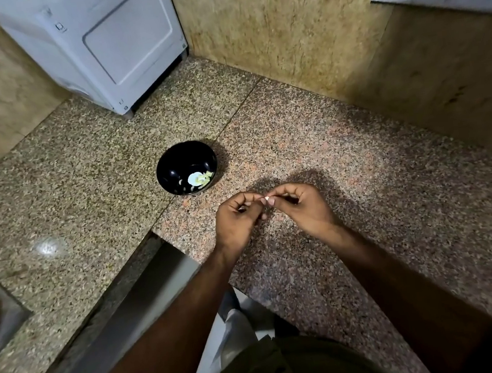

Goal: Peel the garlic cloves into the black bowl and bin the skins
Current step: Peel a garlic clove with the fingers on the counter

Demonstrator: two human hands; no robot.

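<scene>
both hands (268,211) pinching garlic clove (266,198), black bowl (186,168)

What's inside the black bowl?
The black bowl holds a few pale garlic pieces near its front right side, some whitish, some yellow-green. Whether skins are mixed in is too small to tell. The near wall hides part of the bottom.

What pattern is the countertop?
Speckled granite countertop, pinkish-brown with black flecks; clearest in the head view.

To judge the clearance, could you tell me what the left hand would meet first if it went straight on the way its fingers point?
Probably the right hand: the left hand points at it across the garlic clove.
</scene>
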